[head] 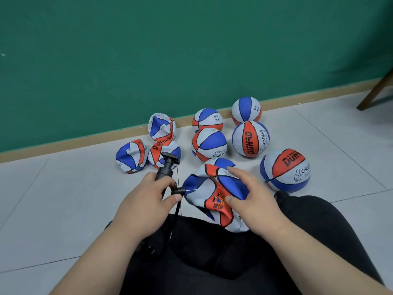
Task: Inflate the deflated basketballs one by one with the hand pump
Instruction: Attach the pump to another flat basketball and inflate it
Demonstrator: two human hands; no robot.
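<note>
From the head view, we judge the task a little past halfway. Five red, white and blue basketballs stand round and firm on the pale tiled floor (63,188). The nearest full ball (285,170) is just right of the knees and the other four sit behind it, toward the green wall (127,60). Three crumpled balls lie left of them, still flat: one (162,126) against the wooden skirting (85,143), and two more (131,156) (163,152) side by side in front of it. With the one in hand, four are left to fill, as far as we can count.

That one is a collapsed basketball (214,188) resting on the person's lap, against the black trousers (234,252). It looks like an empty skin, folded in on itself and deeply creased. An orange panel with a printed emblem faces up and blue and white panels are bunched around it. It holds no roundness at all, so pumping has not begun on it.

The left hand (146,201) is curled round the barrel of the black plastic hand pump (168,167), with the thumb lying by the nozzle (178,190). Its thin metal needle (190,190) points at the ball's blue edge. We cannot tell whether the tip has found the valve. The right hand (253,199) grasps the limp ball from above, with fingers spread over the top and the thumb pressing the orange panel. A dark wooden chair leg (374,92) shows at far right.
</note>
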